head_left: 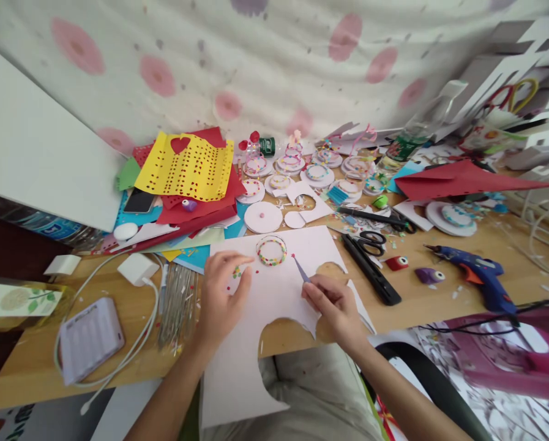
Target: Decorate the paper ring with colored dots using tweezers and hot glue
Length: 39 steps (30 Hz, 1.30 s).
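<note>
My right hand (332, 303) pinches a slim, pointed blue-grey pair of tweezers (300, 269), with a tiny red paper piece (293, 255) at the tip. My left hand (223, 291) hovers over or rests on the white sheet (242, 386), its thumb and forefinger apart and nothing between them. By its fingertips lie small green and red bits (236, 271). Between my hands and a little farther off sits a ring (271, 251) dotted with red, green and yellow pieces. Round cut-outs open in the sheet's right and near sides.
Behind the sheet stand several decorated white discs (317, 174). Yellow punched paper (186, 168) lies on red paper at left. To the right are a black stapler-like tool (370, 269), scissors (370, 242) and a blue glue gun (476, 272). Thin wires (177, 306) and a charger (138, 268) lie left.
</note>
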{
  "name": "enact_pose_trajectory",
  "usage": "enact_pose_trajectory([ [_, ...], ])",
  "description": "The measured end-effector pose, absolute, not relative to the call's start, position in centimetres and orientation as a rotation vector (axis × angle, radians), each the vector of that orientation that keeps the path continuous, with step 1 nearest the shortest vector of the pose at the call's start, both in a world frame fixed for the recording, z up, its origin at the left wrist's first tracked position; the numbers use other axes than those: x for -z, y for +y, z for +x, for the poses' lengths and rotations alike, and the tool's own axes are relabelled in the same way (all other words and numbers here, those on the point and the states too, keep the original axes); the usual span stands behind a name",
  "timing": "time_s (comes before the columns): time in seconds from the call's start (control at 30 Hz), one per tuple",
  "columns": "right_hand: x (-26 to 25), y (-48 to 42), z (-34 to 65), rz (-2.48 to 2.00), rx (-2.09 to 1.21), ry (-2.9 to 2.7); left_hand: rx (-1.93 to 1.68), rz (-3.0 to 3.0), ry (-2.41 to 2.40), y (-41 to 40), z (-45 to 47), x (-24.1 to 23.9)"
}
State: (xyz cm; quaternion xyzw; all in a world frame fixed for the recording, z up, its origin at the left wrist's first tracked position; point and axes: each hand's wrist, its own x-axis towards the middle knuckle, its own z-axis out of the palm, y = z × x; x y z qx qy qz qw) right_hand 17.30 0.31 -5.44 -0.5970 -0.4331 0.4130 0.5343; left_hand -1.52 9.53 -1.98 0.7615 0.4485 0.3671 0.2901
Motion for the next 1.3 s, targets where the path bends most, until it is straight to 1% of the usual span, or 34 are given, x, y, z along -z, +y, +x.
enact_pose_trajectory([
  [0.1,6.8,0.9,17.3,-1.535,-0.789,-1.164,-1.012,2.205,1.075,11.6,-0.8,3.5],
  [0.17,7.5,1.1,17.1,-1.547,-0.719,-1.206,-0.961,2.225,0.938,12.9,-0.2,4.5],
  [0.33,8.0,1.4,16.8,-1.564,-0.658,-1.224,-0.786,2.196,0.797,14.4,0.7,6.5],
  [0.5,7.8,1.4,16.9,-1.594,-0.621,-1.252,-0.762,2.279,0.793,13.9,1.0,7.8],
  [0.7,7.7,1.4,16.8,-1.598,-0.589,-1.283,-0.735,2.360,0.778,13.7,1.2,8.2],
  [1.3,7.5,1.1,16.9,-1.588,-0.491,-1.301,-0.759,2.308,0.763,14.2,1.1,8.3],
])
